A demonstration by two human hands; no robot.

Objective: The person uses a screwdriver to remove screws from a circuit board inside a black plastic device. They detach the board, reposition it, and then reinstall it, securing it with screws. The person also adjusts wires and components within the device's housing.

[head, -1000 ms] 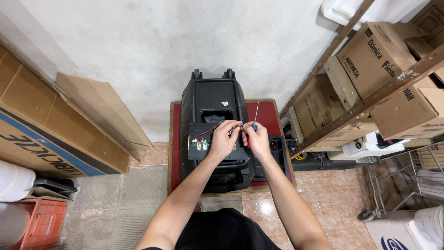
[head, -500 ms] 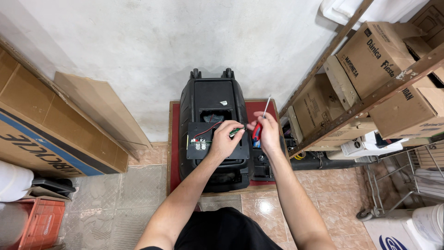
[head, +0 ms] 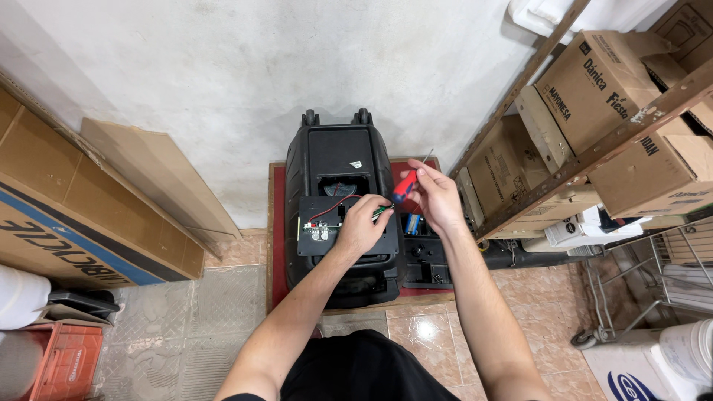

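On the low red-topped table (head: 276, 223) against the wall, the big black portable speaker (head: 338, 160) lies on its back, its rear control panel (head: 327, 241) pulled out and resting on the cabinet with a small circuit board (head: 319, 230) showing at the panel's left edge and a red wire (head: 334, 208) looping back into the opening. The right hand (head: 438, 197) has just swung away from the panel — a second ago both hands were bunched together over it, now this one is lifted off to the right, fingers closed round a red-and-blue-handled screwdriver (head: 407, 184), its thin shaft pointing up and away from the work. The left hand (head: 360, 226) stays down on the panel, fingers curled and pinching something small at the panel's right edge; there's a flash of green at the fingertips, but it's too small to say what it is. So the tool is off the panel for the moment, and the panel itself sits loose on the speaker, pinned only by that left hand. A second black unit (head: 425, 256) sits just beside the speaker, and cardboard boxes (head: 594, 89) crowd the rusty shelf (head: 594, 152) to the right.
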